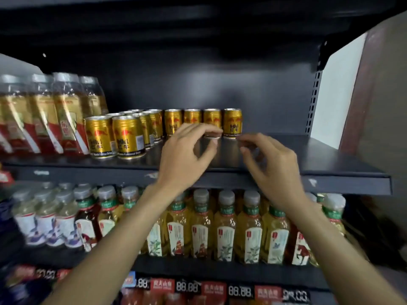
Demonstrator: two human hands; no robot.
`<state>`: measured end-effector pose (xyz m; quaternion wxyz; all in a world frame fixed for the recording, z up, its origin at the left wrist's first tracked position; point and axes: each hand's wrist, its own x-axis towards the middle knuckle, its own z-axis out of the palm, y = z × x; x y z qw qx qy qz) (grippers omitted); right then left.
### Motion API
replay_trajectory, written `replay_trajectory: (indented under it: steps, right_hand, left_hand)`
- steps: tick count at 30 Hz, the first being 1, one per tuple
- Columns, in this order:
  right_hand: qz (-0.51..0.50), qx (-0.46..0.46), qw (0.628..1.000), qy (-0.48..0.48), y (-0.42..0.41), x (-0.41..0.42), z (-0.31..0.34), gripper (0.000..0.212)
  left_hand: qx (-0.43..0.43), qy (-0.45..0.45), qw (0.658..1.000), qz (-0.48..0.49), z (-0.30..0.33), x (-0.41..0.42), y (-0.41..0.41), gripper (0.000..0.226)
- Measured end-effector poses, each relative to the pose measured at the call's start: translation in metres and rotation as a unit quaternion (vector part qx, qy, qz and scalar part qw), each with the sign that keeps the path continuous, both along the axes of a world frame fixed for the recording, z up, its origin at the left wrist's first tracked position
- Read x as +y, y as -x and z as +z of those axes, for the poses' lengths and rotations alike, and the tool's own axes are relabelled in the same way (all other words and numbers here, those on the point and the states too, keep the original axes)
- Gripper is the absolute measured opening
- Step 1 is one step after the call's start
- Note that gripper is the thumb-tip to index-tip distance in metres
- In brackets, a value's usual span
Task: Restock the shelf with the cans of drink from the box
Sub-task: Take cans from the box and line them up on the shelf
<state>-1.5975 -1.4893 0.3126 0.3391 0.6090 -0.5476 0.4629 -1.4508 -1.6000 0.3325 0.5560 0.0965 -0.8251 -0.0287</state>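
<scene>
From the head view, both my hands are raised over the front edge of the dark shelf (330, 164), in front of the cans (174, 123). My left hand (187, 155) has its fingers curled, thumb and forefinger pinched close together around the base of one can in the back row; I cannot tell for sure whether I have a real grip on it or only touch it, as the can is mostly hidden behind my fingers. My right hand (273, 164) is just beside it, fingers loosely bent, thumb and forefinger nearly meeting with nothing between them. The gold cans stand upright along the back of the shelf in a row that ends near the middle, with the last can (232, 123) just above my fingertips; more cans run in two lines from the back toward the front edge at the left, two of them nearest the edge. At the shelf's left end stand tall bottles (66, 115) with gold and red labels. The right part of the shelf is bare metal. On the shelf below (198, 267) stand rows of tea bottles (226, 230) with grey caps, and price tags (239, 291) line its front edge.
</scene>
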Motion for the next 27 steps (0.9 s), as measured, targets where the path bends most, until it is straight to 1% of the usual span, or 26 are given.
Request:
replay_trajectory:
  steps: [2, 4, 6, 7, 8, 10, 12, 14, 17, 19, 22, 23, 24, 26, 27]
  right_hand:
    - [0.003, -0.005, 0.999, 0.037, -0.022, 0.012, -0.034, 0.017]
    - [0.008, -0.001, 0.999, 0.042, -0.041, 0.023, -0.069, 0.014]
    - [0.019, 0.001, 1.000, 0.011, -0.057, 0.037, -0.107, 0.012]
    - [0.026, -0.006, 0.999, -0.019, -0.064, 0.044, -0.125, 0.012]
    - [0.028, -0.019, 0.998, -0.060, -0.070, 0.052, -0.143, 0.013]
    - [0.019, -0.045, 0.984, -0.174, -0.077, 0.064, -0.178, 0.019]
    - [0.027, -0.072, 0.951, -0.299, -0.081, 0.074, -0.212, 0.028]
    - [0.052, -0.118, 0.919, -0.373, -0.086, 0.084, -0.242, 0.027]
    - [0.064, -0.167, 0.875, -0.450, -0.096, 0.095, -0.278, 0.024]
    - [0.060, -0.161, 0.851, -0.496, -0.105, 0.097, -0.302, 0.028]
    - [0.072, -0.145, 0.804, -0.573, -0.124, 0.100, -0.328, 0.038]
    - [0.084, -0.135, 0.786, -0.598, -0.131, 0.103, -0.334, 0.041]
    - [0.099, -0.127, 0.771, -0.616, -0.137, 0.106, -0.340, 0.045]
    - [0.124, -0.117, 0.751, -0.638, -0.150, 0.114, -0.351, 0.055]
    - [0.127, -0.100, 0.744, -0.648, -0.157, 0.117, -0.355, 0.062]
  left_hand:
    - [0.067, 0.012, 0.998, 0.011, -0.030, 0.013, -0.013, 0.021]
    - [0.108, 0.017, 0.994, 0.026, -0.062, 0.024, -0.025, 0.021]
    - [0.109, 0.002, 0.994, 0.028, -0.093, 0.035, -0.039, 0.020]
    - [0.091, -0.016, 0.995, 0.021, -0.108, 0.042, -0.047, 0.020]
    - [0.059, -0.042, 0.997, 0.011, -0.124, 0.049, -0.056, 0.020]
    - [-0.039, -0.119, 0.992, -0.001, -0.154, 0.061, -0.078, 0.019]
    - [-0.157, -0.208, 0.965, 0.012, -0.188, 0.069, -0.100, 0.018]
    - [-0.238, -0.265, 0.934, 0.033, -0.224, 0.073, -0.121, 0.020]
    - [-0.279, -0.347, 0.893, 0.059, -0.279, 0.078, -0.150, 0.020]
    - [-0.314, -0.395, 0.859, 0.087, -0.317, 0.081, -0.168, 0.021]
    - [-0.348, -0.470, 0.808, 0.072, -0.358, 0.093, -0.191, 0.032]
    - [-0.369, -0.488, 0.788, 0.064, -0.367, 0.100, -0.197, 0.041]
    - [-0.406, -0.479, 0.776, 0.066, -0.375, 0.107, -0.203, 0.052]
    - [-0.509, -0.403, 0.755, 0.093, -0.392, 0.118, -0.213, 0.076]
    - [-0.546, -0.398, 0.732, 0.093, -0.400, 0.122, -0.218, 0.085]
